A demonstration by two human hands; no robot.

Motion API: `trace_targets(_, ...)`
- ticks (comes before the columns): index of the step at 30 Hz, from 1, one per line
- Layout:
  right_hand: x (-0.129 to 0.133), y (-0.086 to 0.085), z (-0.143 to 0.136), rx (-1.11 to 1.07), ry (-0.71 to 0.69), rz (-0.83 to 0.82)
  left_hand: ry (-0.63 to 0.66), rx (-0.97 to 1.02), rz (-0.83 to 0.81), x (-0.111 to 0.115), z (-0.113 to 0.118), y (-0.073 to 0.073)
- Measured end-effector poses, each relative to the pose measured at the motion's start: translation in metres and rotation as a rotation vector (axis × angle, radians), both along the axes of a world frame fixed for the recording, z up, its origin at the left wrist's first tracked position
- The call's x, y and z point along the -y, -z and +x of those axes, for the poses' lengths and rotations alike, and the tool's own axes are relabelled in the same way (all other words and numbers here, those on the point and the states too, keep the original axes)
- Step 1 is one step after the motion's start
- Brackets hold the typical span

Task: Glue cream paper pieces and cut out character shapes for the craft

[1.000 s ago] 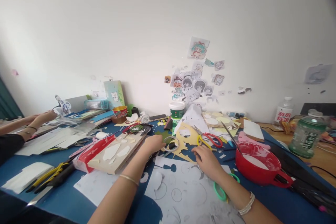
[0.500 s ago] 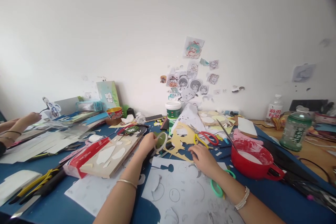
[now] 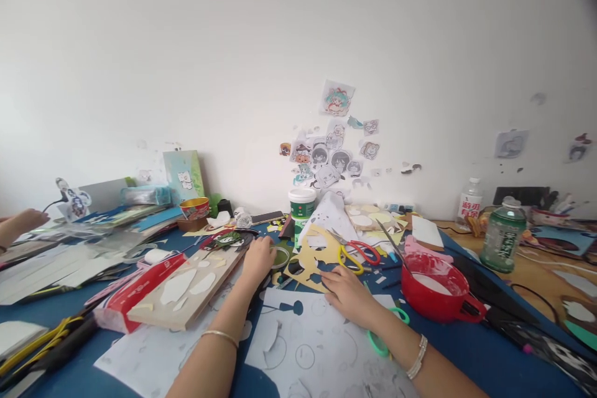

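Left hand [image 3: 259, 261] at left edge of tape roll [image 3: 280, 258], can't tell grip (fingers hidden, lol). Right hand [image 3: 347, 292] loosely spread by yellow cutout sheet [image 3: 308, 255], probably steadying paper.

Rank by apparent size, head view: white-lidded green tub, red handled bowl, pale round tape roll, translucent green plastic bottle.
1. Red bowl
2. Green bottle
3. Green tub
4. Tape roll
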State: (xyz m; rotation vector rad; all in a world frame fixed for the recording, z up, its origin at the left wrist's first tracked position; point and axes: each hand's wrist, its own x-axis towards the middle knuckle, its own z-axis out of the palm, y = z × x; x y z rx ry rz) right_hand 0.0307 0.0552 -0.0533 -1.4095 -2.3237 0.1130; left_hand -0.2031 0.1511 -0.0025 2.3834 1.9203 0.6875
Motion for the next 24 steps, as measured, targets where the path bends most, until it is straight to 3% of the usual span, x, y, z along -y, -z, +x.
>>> trace_targets(3,-0.001,0.001,0.0,0.005,0.015,0.005,0.268,0.014,-0.035,0.003,0.014,0.006)
trace_targets(6,0.001,0.0,0.001,0.008,-0.011,0.005,0.396,0.021,-0.031,0.005,0.029,0.017)
trace_targets(10,0.004,-0.002,0.0,-0.001,-0.009,0.021,0.389,0.083,0.032,0.002,0.037,0.023)
trace_targets(15,0.006,-0.003,0.0,-0.021,0.019,0.027,0.371,0.201,0.045,-0.002,0.033,0.017)
trace_targets(19,0.006,-0.003,0.001,-0.028,0.029,0.029,0.364,0.284,-0.022,0.0,0.031,0.014)
trace_targets(24,0.004,0.0,0.002,-0.023,0.02,0.018,0.465,0.307,-0.158,0.005,0.034,0.019)
